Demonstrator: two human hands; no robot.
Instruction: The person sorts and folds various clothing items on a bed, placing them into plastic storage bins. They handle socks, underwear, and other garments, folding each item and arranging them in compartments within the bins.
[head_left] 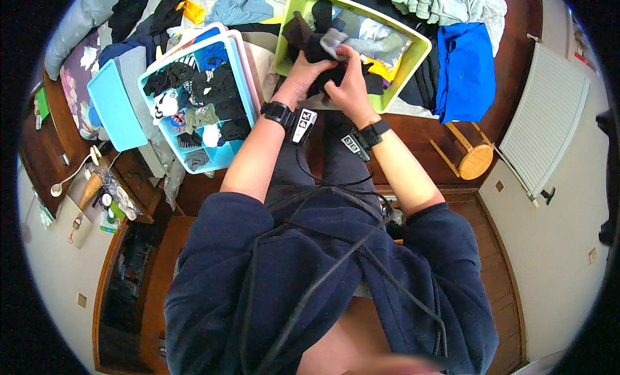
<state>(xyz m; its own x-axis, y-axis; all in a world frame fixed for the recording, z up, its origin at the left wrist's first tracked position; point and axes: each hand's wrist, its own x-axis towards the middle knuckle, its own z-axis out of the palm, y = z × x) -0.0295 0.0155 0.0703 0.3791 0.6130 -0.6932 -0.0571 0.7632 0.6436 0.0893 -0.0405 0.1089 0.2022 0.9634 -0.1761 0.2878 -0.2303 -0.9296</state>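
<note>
Both of my hands are together over the near left part of a lime-green bin (423, 49). My left hand (306, 77) is closed on a bunched dark sock (315, 50). With thumb and fingers, my right hand (352, 90) grips the same bundle, next to its light grey end (333, 43). My fingers partly cover the bundle, so I cannot tell whether it is one sock or a pair. Inside the bin lie dark clothing, a grey piece and a clear plastic package (371, 30) with yellow on it.
To the left, a light-blue divided box (216, 162) holds several small rolled garments, beside a light-blue lid (116, 107). Bright blue folded cloth (466, 71) lies right of the bin. A wooden stool (476, 162) and white radiator (546, 117) stand farther right. Cables hang from my wrists.
</note>
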